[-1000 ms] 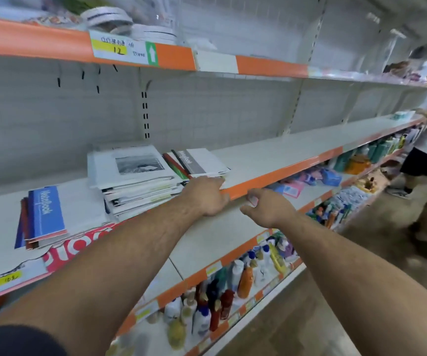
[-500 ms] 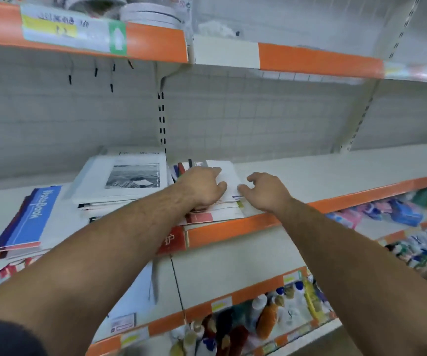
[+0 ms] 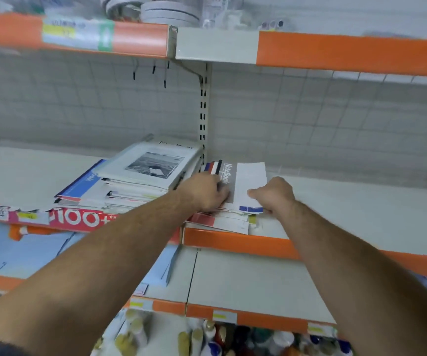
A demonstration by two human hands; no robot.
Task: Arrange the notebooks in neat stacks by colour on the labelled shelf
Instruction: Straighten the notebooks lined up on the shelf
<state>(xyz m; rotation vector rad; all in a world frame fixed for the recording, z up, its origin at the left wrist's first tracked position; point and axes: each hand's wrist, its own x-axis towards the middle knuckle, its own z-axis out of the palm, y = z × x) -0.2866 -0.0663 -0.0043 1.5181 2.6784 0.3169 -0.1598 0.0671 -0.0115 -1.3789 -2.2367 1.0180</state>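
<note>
— On the middle shelf [image 3: 361, 209], just right of the upright post [image 3: 203, 111], what lies there?

— A low pile of notebooks [image 3: 222, 223], fanned and uneven, its near corner reaching the shelf's orange edge strip [image 3: 245, 244]. On top lies a white notebook with a grey band [image 3: 249, 179] reading "NoteBook".

— And the hands?

— Both are on that top notebook. The left hand [image 3: 202, 192] is knuckles-up at its left side, fingers curled down over the grey band and gripping that edge. The right hand [image 3: 275, 195] is at its right edge, fingers curled, thumb laid across the white cover, pinching it.

— What sits left of the post?

— A taller stack of white notebooks [image 3: 153, 167], just beside the left hand. Its top cover bears a black-and-white photograph. A blue notebook [image 3: 85, 182] pokes out from beneath that stack on the left.

— Anything along the front?

— A red banner [image 3: 79, 218] with "100+" hangs crookedly on the shelf edge below the white stack. The upper shelf [image 3: 335, 50] carries a blurred price label [image 3: 76, 34], and bottles [image 3: 207, 337] stand on the lowest shelf in view.
</note>
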